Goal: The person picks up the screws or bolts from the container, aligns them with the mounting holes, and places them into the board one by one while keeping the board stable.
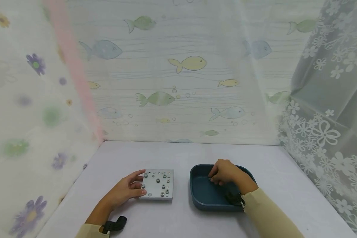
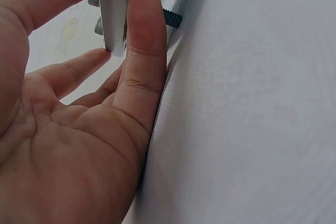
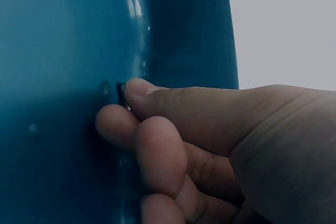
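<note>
My left hand [image 1: 122,191] holds a square silver metal plate [image 1: 153,191] by its left side, with the thumb at the near corner and the fingers along the far part. Several socket-head screws [image 1: 158,180] and some holes show on the plate's top. In the left wrist view, a dark threaded screw end [image 2: 172,18] sticks out past the thumb. Inside a dark blue tray [image 1: 214,207], my right hand [image 1: 226,172] pinches a small dark piece [image 3: 121,92] between thumb and index finger. Fingertips cover most of that piece, so its kind is unclear.
The plate and the tray stand apart on a white-covered table [image 1: 181,218], the tray to the right. Printed curtains [image 1: 178,79] hang behind and at both sides. A dark wrist strap with a camera [image 1: 115,225] sits on the left wrist, near the tabletop.
</note>
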A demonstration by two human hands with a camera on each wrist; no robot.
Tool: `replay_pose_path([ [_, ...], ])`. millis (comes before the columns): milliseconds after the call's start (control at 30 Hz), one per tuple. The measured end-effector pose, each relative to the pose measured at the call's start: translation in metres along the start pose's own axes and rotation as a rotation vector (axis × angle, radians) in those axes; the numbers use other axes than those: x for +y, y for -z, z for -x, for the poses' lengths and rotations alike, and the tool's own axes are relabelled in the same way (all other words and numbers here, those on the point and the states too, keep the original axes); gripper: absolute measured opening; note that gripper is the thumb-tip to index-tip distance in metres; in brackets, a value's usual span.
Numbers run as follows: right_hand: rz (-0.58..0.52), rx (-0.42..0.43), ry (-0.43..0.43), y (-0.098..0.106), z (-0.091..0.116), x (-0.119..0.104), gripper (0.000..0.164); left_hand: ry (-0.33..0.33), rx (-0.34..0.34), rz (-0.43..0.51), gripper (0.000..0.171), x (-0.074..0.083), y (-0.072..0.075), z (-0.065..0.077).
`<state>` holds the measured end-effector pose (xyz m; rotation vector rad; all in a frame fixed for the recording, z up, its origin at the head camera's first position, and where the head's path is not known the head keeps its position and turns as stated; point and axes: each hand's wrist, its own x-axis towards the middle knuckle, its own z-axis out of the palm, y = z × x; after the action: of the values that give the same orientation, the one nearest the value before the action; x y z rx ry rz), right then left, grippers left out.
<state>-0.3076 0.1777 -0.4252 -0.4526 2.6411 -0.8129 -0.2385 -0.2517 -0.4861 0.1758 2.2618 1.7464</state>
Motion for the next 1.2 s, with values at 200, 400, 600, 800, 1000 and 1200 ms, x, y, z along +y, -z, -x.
replay_pose_path([
  [200,0.047,0.005,0.024,-0.002,-0.003,0.003,0.009,0.001,0.008,-0.005,0.094,0.000,0.000,-0.001],
  [400,0.085,0.030,0.041,-0.007,-0.008,0.004,0.007,-0.010,0.009,-0.008,0.094,-0.001,0.000,-0.001],
  [600,0.138,0.031,0.070,-0.013,-0.009,0.001,0.002,-0.020,-0.005,0.006,0.093,-0.002,-0.001,0.000],
  [800,0.200,0.040,0.104,-0.015,-0.008,-0.004,0.009,-0.014,0.000,0.004,0.093,-0.002,-0.001,0.001],
  [1000,0.224,0.027,0.148,-0.015,-0.008,-0.005,0.011,-0.011,0.000,0.004,0.093,-0.002,-0.001,0.001],
  [1200,0.215,0.016,0.238,-0.012,-0.012,-0.008,0.015,-0.015,-0.003,0.005,0.093,-0.002,-0.001,0.001],
])
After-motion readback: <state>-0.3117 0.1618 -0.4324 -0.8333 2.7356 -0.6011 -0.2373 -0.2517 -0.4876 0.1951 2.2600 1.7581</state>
